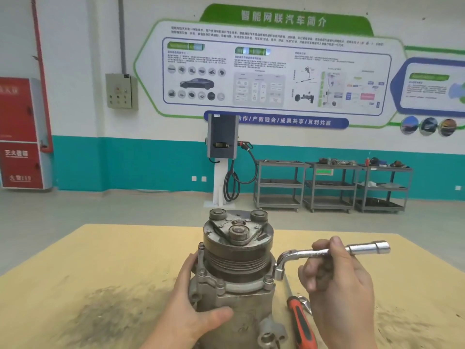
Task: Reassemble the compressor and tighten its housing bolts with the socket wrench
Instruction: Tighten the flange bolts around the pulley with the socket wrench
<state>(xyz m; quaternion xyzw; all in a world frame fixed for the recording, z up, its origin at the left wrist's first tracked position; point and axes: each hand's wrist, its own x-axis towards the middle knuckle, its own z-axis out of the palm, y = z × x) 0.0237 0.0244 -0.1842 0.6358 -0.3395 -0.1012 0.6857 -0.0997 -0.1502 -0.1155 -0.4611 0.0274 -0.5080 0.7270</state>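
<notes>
Chrome socket wrench (327, 253), pinched by the right hand (334, 278), sits on a right-side housing bolt (268, 281); the left hand (191, 301) clasps the compressor (234, 268) at the tabletop's (100, 273) near edge, its base cut off.

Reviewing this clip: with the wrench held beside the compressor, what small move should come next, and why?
Probably lower the wrench socket onto the bolt just beneath it. The right hand grips the handle, the socket end looks barely above that bolt, and the left hand steadies the compressor.
</notes>
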